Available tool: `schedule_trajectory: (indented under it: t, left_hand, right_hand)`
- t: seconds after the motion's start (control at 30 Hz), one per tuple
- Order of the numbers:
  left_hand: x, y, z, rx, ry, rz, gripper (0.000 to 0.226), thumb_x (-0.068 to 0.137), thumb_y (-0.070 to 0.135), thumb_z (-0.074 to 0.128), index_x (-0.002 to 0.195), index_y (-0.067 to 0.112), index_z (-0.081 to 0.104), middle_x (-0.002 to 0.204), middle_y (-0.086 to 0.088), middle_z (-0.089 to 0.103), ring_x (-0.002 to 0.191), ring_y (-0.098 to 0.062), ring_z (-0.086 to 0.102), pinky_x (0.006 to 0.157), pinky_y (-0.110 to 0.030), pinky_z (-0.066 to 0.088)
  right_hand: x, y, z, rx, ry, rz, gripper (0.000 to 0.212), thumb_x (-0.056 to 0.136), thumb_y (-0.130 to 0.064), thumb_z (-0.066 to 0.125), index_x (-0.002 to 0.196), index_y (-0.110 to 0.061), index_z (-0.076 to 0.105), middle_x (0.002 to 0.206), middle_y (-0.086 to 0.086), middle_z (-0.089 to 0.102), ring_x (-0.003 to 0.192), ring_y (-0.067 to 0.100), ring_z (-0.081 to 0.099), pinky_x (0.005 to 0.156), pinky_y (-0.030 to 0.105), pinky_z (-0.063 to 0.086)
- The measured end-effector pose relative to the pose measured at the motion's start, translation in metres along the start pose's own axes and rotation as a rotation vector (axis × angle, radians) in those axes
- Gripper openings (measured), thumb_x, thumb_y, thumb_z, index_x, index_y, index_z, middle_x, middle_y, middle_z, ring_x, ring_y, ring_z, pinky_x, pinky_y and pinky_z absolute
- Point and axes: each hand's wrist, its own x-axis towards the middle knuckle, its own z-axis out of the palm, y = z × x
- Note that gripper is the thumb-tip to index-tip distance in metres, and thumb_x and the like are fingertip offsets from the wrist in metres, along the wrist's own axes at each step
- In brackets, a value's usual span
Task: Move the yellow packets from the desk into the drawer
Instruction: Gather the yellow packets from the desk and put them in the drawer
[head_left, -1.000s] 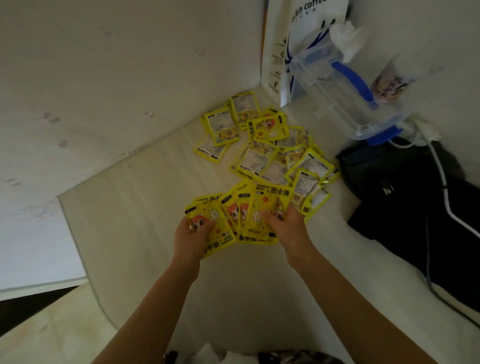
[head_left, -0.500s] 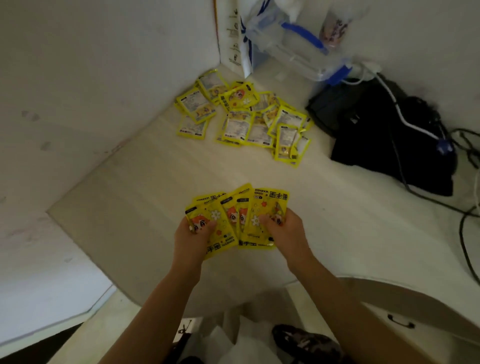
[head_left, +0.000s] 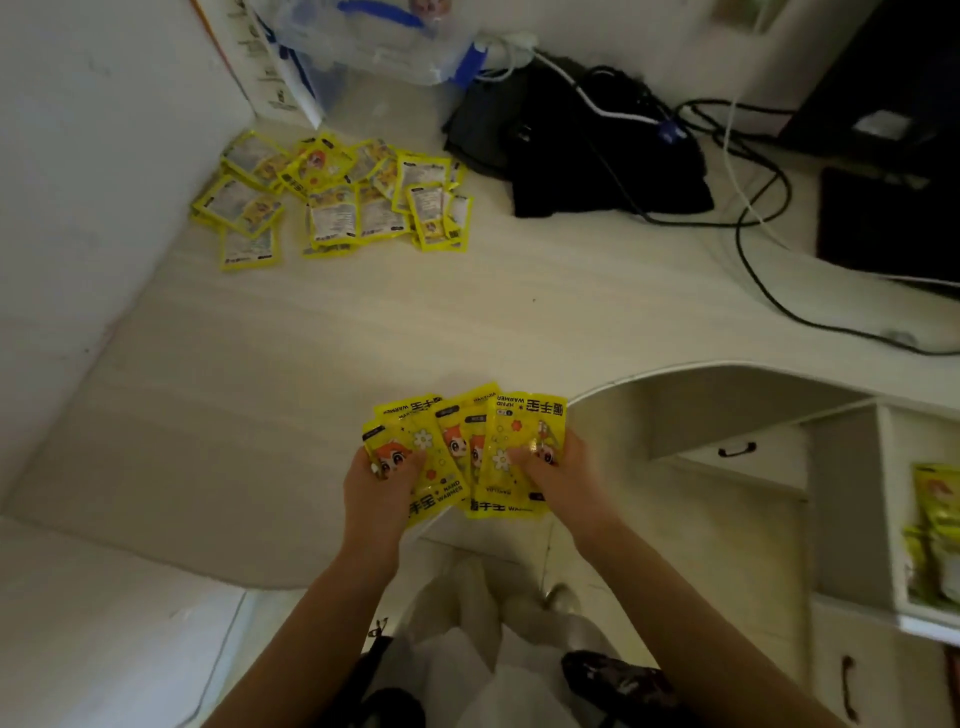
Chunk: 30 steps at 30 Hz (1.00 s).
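Black bag (head_left: 597, 171) beside desk's packet pile (head_left: 332, 197)

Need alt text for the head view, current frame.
Both hands, left hand and right hand, hold a fan of yellow packets over the near edge of the pale desk. A loose pile of packets lies at the desk's far left corner.

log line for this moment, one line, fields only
step: carrying | left hand: grips fanned packets | right hand: grips same fan | pile: on desk | drawer: unclear
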Motion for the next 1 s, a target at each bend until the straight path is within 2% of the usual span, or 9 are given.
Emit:
schedule_trajectory:
  t: [0.1,0.2,0.27,0.47,0.57,0.67,0.77,0.87,1.0]
  left_hand:
    - [-0.016,-0.007,0.019,0.062,-0.055,0.018,0.020,0.084,0.013,0.068,0.103,0.020,0.063,0.095,-0.001,0.070,0.085,-0.019,0.069,0.062,-0.028,0.051]
    - [-0.036,-0.016,0.040,0.132,-0.126,0.049,0.018,0.083,0.013,0.068,0.097,0.023,0.063,0.093,0.001,0.070,0.084,-0.018,0.067,0.065,-0.030,0.051]
    - [-0.051,-0.023,0.055,0.177,-0.176,0.080,0.020,0.083,0.013,0.068,0.101,0.020,0.064,0.094,-0.001,0.070,0.084,-0.017,0.068,0.066,-0.029,0.052]
    - [-0.109,-0.054,0.096,0.291,-0.316,0.148,0.021,0.084,0.013,0.069,0.102,0.020,0.061,0.091,0.005,0.069,0.080,-0.009,0.066,0.060,-0.025,0.047]
    - [-0.143,-0.078,0.116,0.305,-0.348,0.128,0.024,0.084,0.012,0.069,0.106,0.014,0.060,0.094,-0.001,0.069,0.081,-0.016,0.067,0.060,-0.027,0.050]
    - [-0.180,-0.103,0.137,0.329,-0.382,0.118,0.019,0.084,0.012,0.069,0.099,0.018,0.060,0.088,0.002,0.068,0.077,-0.015,0.066,0.058,-0.026,0.050]
    - [-0.213,-0.128,0.159,0.350,-0.428,0.114,0.017,0.083,0.013,0.070,0.092,0.023,0.059,0.089,0.002,0.068,0.079,-0.016,0.067,0.068,-0.032,0.054]
    - [-0.240,-0.151,0.183,0.376,-0.486,0.101,0.019,0.082,0.013,0.071,0.095,0.023,0.061,0.095,-0.001,0.070,0.083,-0.018,0.068,0.076,-0.035,0.055]
    - [-0.268,-0.170,0.218,0.412,-0.562,0.094,0.022,0.082,0.013,0.071,0.101,0.019,0.061,0.099,-0.004,0.070,0.087,-0.020,0.068,0.072,-0.031,0.053]
  right_hand:
    - [-0.020,0.019,-0.024,0.011,0.064,-0.010,0.014,0.085,-0.017,0.067,0.098,-0.023,0.066,0.089,-0.008,0.072,0.082,0.009,0.069,0.072,0.030,0.057]
    - [-0.040,0.039,-0.051,0.025,0.131,-0.007,0.016,0.087,-0.017,0.065,0.103,-0.017,0.065,0.093,-0.003,0.072,0.084,0.012,0.069,0.068,0.025,0.056]
    - [-0.054,0.054,-0.069,0.037,0.183,-0.004,0.017,0.088,-0.015,0.065,0.104,-0.015,0.064,0.092,-0.003,0.071,0.083,0.011,0.068,0.065,0.020,0.053]
    - [-0.104,0.109,-0.121,0.099,0.321,0.044,0.015,0.087,-0.015,0.064,0.103,-0.015,0.065,0.094,0.001,0.072,0.085,0.018,0.069,0.075,0.035,0.057]
    - [-0.132,0.140,-0.149,0.172,0.363,0.065,0.016,0.087,-0.012,0.063,0.103,-0.014,0.064,0.094,0.002,0.073,0.084,0.021,0.070,0.075,0.037,0.058]
    - [-0.164,0.171,-0.179,0.238,0.415,0.091,0.015,0.087,-0.011,0.062,0.101,-0.015,0.063,0.091,0.000,0.072,0.083,0.020,0.070,0.074,0.037,0.058]
    - [-0.192,0.199,-0.208,0.289,0.479,0.116,0.019,0.087,-0.010,0.062,0.105,-0.012,0.062,0.097,0.004,0.072,0.086,0.021,0.069,0.078,0.039,0.058]
    - [-0.216,0.223,-0.236,0.334,0.538,0.130,0.020,0.087,-0.010,0.062,0.107,-0.011,0.062,0.099,0.006,0.071,0.088,0.022,0.069,0.078,0.039,0.058]
    - [-0.238,0.245,-0.271,0.426,0.612,0.160,0.021,0.088,-0.009,0.062,0.109,-0.013,0.059,0.102,0.007,0.070,0.090,0.023,0.069,0.076,0.036,0.058]
